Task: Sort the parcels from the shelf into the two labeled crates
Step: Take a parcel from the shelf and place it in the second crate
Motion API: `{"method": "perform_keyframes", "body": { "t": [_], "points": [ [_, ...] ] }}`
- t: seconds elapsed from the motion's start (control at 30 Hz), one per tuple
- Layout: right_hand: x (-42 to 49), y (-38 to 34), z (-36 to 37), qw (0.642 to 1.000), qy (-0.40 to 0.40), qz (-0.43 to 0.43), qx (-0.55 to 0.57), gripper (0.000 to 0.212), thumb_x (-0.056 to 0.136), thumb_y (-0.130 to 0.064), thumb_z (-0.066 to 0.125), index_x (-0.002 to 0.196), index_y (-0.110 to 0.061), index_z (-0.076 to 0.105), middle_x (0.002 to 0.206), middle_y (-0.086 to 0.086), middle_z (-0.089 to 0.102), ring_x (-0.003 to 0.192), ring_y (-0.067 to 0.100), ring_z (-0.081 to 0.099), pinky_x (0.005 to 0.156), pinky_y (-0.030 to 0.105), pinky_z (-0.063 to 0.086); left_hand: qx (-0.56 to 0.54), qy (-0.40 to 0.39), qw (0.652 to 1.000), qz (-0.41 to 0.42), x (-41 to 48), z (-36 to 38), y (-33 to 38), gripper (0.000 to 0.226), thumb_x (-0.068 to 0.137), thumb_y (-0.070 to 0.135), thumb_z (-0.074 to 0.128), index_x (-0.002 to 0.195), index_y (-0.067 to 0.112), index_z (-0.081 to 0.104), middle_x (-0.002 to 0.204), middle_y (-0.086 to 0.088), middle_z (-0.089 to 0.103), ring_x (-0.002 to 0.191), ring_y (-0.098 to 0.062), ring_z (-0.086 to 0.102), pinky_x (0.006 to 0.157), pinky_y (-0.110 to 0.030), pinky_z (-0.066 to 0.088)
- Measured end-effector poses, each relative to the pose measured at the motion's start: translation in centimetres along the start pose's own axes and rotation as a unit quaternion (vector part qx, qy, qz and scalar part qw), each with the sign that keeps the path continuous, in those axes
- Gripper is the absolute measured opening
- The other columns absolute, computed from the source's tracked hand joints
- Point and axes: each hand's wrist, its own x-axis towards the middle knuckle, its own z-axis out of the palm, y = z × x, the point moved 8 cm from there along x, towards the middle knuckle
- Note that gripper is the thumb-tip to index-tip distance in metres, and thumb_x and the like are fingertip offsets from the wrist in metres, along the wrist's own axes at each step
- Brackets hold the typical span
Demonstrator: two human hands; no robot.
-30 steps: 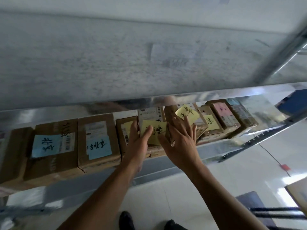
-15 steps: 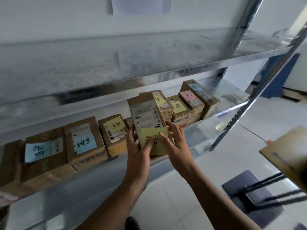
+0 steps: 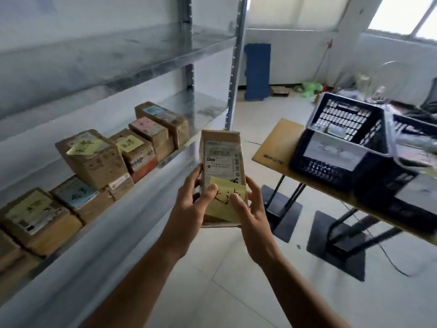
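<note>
On your left, the metal shelf [image 3: 132, 223] carries a row of cardboard shelf parcels [image 3: 35, 218], each wearing a coloured note. One tilted box [image 3: 94, 159] leans on its neighbours. The shelf's upright post [image 3: 235, 67] rises beyond the held parcel [image 3: 221, 157], and a blue object [image 3: 257, 69] stands against the far wall. To your right, across a stretch of floor, a wooden table [image 3: 276, 143] bears two black crates side by side, the nearer crate [image 3: 331, 166] and the right crate [image 3: 399, 200], each with a white label on its front wall.

You hold the parcel upright in the air, between shelf and table. Your left hand [image 3: 189, 209] grips its lower left edge, thumb pressed on the yellow note [image 3: 224, 202]. Your right hand [image 3: 253, 216] clasps the lower right edge, thumb also on the note.

The leftmost shelf parcels are cut off by the frame. Your thumbs cover part of the note's writing. The crate labels are too blurred to read, and the right crate runs out of view.
</note>
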Motion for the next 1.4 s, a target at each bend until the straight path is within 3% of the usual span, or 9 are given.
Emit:
{"method": "perform_keyframes", "body": {
  "t": [0.07,0.17,0.23,0.37,0.6,0.67,0.87,1.1,1.4],
  "points": [
    [-1.1,-0.8,-3.5,0.998,0.057,-0.010,-0.004,0.062,0.091,-0.036,0.067,0.148,-0.037,0.045,0.139,0.015,0.057,0.115,0.026,0.071,0.081,0.037,0.063,0.015,-0.033,0.999,0.012,0.9,2.7,0.4,0.057,0.088,0.068,0.049,0.144,0.058,0.040,0.150,0.010,0.048,0.128,-0.012,0.056,0.089,-0.026,0.058],
    [-3.2,-2.2,-7.4,0.989,0.145,-0.029,-0.013,0.059,0.089,-0.037,0.069,0.144,-0.039,0.048,0.134,0.015,0.060,0.114,0.027,0.071,0.083,0.042,0.063,0.095,-0.052,0.993,0.050,2.1,5.1,1.0,0.058,0.092,0.069,0.043,0.145,0.046,0.045,0.154,0.008,0.045,0.135,-0.010,0.046,0.109,-0.037,0.045],
    [-5.0,-2.8,-9.3,0.978,0.205,-0.042,-0.014,0.060,0.089,-0.036,0.069,0.146,-0.037,0.048,0.132,0.014,0.061,0.114,0.027,0.071,0.087,0.049,0.063,0.145,-0.081,0.982,0.090,2.2,6.6,1.7,0.054,0.098,0.063,0.043,0.146,0.038,0.047,0.154,0.006,0.043,0.137,-0.009,0.041,0.110,-0.033,0.035],
    [-8.8,-3.7,-12.7,0.946,0.317,-0.073,-0.006,0.058,0.091,-0.034,0.068,0.146,-0.036,0.050,0.132,0.017,0.062,0.113,0.032,0.071,0.088,0.059,0.062,0.192,-0.128,0.957,0.175,2.7,9.2,2.0,0.059,0.096,0.063,0.043,0.146,0.032,0.048,0.154,0.005,0.044,0.137,-0.010,0.041,0.113,-0.038,0.038],
    [-15.4,-5.4,-17.4,0.903,0.417,-0.091,-0.055,0.057,0.090,-0.037,0.066,0.145,-0.038,0.048,0.127,0.004,0.067,0.113,0.025,0.072,0.081,0.042,0.064,0.255,-0.224,0.908,0.245,0.4,18.2,1.9,0.070,0.092,0.066,0.037,0.151,0.030,0.043,0.163,0.000,0.033,0.154,-0.027,0.017,0.124,-0.052,0.019],
    [-16.7,-6.1,-19.3,0.891,0.440,-0.093,-0.060,0.059,0.089,-0.039,0.067,0.145,-0.040,0.048,0.127,0.001,0.066,0.113,0.024,0.072,0.083,0.044,0.065,0.264,-0.252,0.894,0.261,-0.5,21.3,2.4,0.073,0.091,0.070,0.032,0.152,0.031,0.041,0.164,0.000,0.030,0.155,-0.029,0.013,0.124,-0.055,0.017],
    [-18.5,-7.9,-26.9,0.870,0.479,-0.112,-0.043,0.058,0.088,-0.039,0.067,0.143,-0.042,0.050,0.121,-0.006,0.071,0.114,0.027,0.072,0.085,0.050,0.064,0.304,-0.302,0.852,0.302,0.1,31.4,2.7,0.074,0.088,0.075,0.025,0.153,0.039,0.036,0.168,0.005,0.021,0.157,-0.027,0.002,0.125,-0.056,0.008],
    [-18.2,-10.8,-40.0,0.861,0.495,-0.117,-0.015,0.063,0.085,-0.037,0.070,0.145,-0.039,0.051,0.132,0.009,0.065,0.112,0.030,0.073,0.083,0.054,0.064,0.338,-0.322,0.824,0.322,2.2,44.7,4.8,0.080,0.085,0.077,0.016,0.156,0.043,0.029,0.169,0.011,0.012,0.156,-0.021,-0.013,0.124,-0.048,-0.005],
    [-14.1,-15.0,-54.1,0.878,0.467,-0.108,-0.006,0.055,0.094,-0.035,0.073,0.144,-0.036,0.052,0.130,0.008,0.066,0.111,0.025,0.074,0.078,0.046,0.064,0.340,-0.315,0.832,0.306,6.3,58.6,6.3,0.081,0.085,0.078,0.019,0.156,0.042,0.030,0.169,0.013,0.015,0.156,-0.018,-0.010,0.126,-0.047,-0.007]
  ]
}}
